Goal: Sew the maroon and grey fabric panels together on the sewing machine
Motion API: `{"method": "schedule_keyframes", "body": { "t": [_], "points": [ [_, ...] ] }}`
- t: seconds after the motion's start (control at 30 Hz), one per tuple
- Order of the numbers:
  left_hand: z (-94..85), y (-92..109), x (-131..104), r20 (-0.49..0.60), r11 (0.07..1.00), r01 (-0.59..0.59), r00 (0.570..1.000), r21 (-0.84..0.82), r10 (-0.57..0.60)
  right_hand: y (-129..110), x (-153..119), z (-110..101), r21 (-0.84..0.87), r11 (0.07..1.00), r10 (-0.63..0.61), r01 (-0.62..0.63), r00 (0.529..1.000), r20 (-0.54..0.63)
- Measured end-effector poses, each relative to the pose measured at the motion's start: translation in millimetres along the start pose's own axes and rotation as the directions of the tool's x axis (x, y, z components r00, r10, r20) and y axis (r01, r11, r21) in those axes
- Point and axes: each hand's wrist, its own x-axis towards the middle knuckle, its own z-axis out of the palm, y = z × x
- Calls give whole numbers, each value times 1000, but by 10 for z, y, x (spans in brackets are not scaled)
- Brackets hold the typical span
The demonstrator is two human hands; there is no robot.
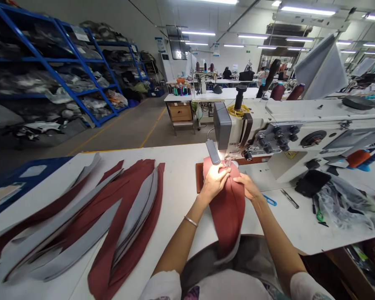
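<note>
Red fabric (225, 212) is held under a sewing machine (253, 121), pressed by the left hand (217, 178) with bunched fingers and gripped at its edge by the right hand (247, 186), apparently for steady guiding, with cut pieces (136, 178) laid leftward on the counter (179, 166), within reach.

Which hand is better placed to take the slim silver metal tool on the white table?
Right hand, probably: though both touch the dark red fabric, it lies nearer the tool than the left hand.
</note>
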Motion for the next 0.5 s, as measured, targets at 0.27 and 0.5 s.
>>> {"method": "schedule_keyframes", "body": {
  "t": [0.27,0.5],
  "points": [
    [121,483,-1263,-171,685,613,683,-394,-710,683,-762,-103,-485,874,-51,18,997,-56],
    [137,1503,-2277,528,65,914,288,-401,-799,1408,-1907,95,-376,910,81,-175,964,-251]
  ]
}}
